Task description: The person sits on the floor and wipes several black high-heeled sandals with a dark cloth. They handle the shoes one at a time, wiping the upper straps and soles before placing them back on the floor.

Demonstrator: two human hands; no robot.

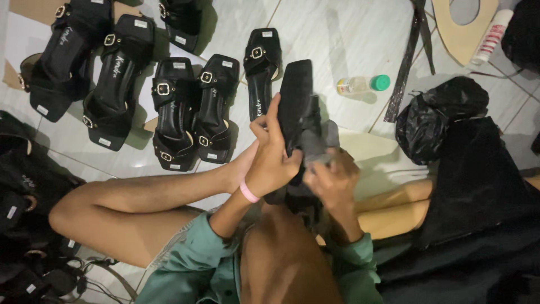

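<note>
Two hands (pixel 304 169) around black sandal (pixel 295 101)

A pale tiled floor (pixel 332 34) carries everything here. Black buckled sandals (pixel 169 107) lie in loose rows on it at the upper left, some resting on flat cardboard pieces (pixel 8 76). A small clear bottle with a green cap (pixel 363 84) lies on its side, a crumpled black plastic bag (pixel 439 115) near it, and a long dark strap (pixel 406 62) runs between them
</note>
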